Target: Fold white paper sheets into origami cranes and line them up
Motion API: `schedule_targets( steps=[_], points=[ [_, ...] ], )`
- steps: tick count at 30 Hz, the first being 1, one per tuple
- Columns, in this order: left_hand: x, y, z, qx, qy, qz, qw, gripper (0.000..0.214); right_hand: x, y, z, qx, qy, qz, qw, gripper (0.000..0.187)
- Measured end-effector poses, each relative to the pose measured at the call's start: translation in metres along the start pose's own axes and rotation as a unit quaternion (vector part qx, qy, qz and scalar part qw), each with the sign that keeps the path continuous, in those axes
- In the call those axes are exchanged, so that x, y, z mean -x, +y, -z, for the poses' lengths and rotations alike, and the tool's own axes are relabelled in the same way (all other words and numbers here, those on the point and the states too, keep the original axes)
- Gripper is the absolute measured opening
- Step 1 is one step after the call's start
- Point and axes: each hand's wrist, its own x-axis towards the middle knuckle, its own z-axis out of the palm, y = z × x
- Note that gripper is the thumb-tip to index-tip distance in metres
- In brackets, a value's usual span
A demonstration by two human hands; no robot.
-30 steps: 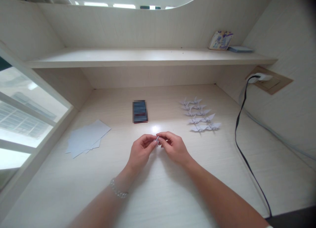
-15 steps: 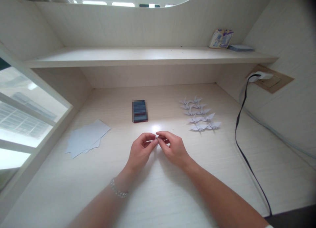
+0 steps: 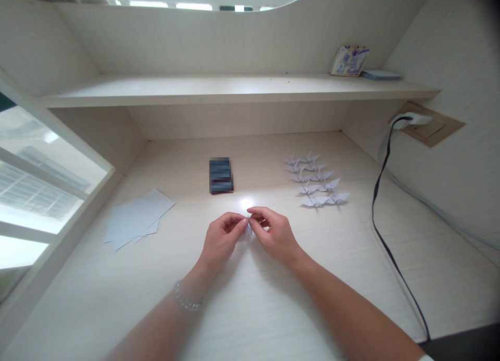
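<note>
My left hand and my right hand meet over the middle of the desk, thumbs and fingertips pinched on a small folded white paper. Most of the paper is hidden by my fingers; a pointed part hangs below the thumb tips. To the right, several white paper cranes stand in two columns. At the left lies a loose stack of white paper sheets. A dark phone-like rectangle, blurred out, lies just beyond my left hand.
A shelf spans the back, with a small printed packet and a flat bluish item on its right end. A black cord runs from the wall socket down the desk's right side. A window is at the left.
My fingers have shifted slightly on the folded paper, and more of it now shows below my thumbs. The cranes, sheets and dark rectangle have stayed put.
</note>
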Motion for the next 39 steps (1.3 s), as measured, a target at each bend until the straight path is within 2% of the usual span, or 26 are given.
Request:
schedule_targets(
  steps=[5, 9, 16, 22, 24, 27, 35, 39],
  points=[
    [0.0, 0.0016, -0.0009, -0.006, 0.008, -0.001, 1.0, 0.017, 0.0003, -0.0007, -0.0013, 0.014, -0.003, 0.015, 1.0, 0.024],
    [-0.0014, 0.0026, -0.0016, 0.04, 0.019, 0.0, 0.999, 0.018, 0.0001, -0.0025, -0.0015, 0.003, 0.016, 0.002, 1.0, 0.023],
    [0.0005, 0.0032, -0.0048, -0.013, 0.085, -0.02, 0.996, 0.017, -0.0006, -0.0048, -0.0012, 0.026, 0.041, 0.008, 0.999, 0.022],
    [0.0038, 0.0051, -0.0064, -0.031, 0.069, -0.024, 0.997, 0.02, 0.0004, -0.0026, 0.0002, 0.094, 0.008, 0.08, 0.992, 0.022],
    [0.004, 0.0062, -0.0046, -0.057, 0.046, -0.027, 0.997, 0.026, 0.0008, -0.0023, 0.0006, 0.115, -0.018, 0.113, 0.987, 0.024],
    [0.0041, 0.0069, -0.0025, -0.092, 0.007, -0.029, 0.995, 0.018, 0.0008, -0.0024, 0.0006, 0.133, -0.042, 0.139, 0.98, 0.026],
    [0.0023, 0.0026, -0.0037, -0.043, 0.024, 0.01, 0.999, 0.016, -0.0005, -0.0023, -0.0004, 0.12, -0.007, 0.11, 0.987, 0.024],
    [0.0014, 0.0019, -0.004, -0.003, 0.059, 0.017, 0.998, 0.02, -0.0002, -0.0022, -0.0011, 0.105, 0.009, 0.082, 0.991, 0.021]
  ],
)
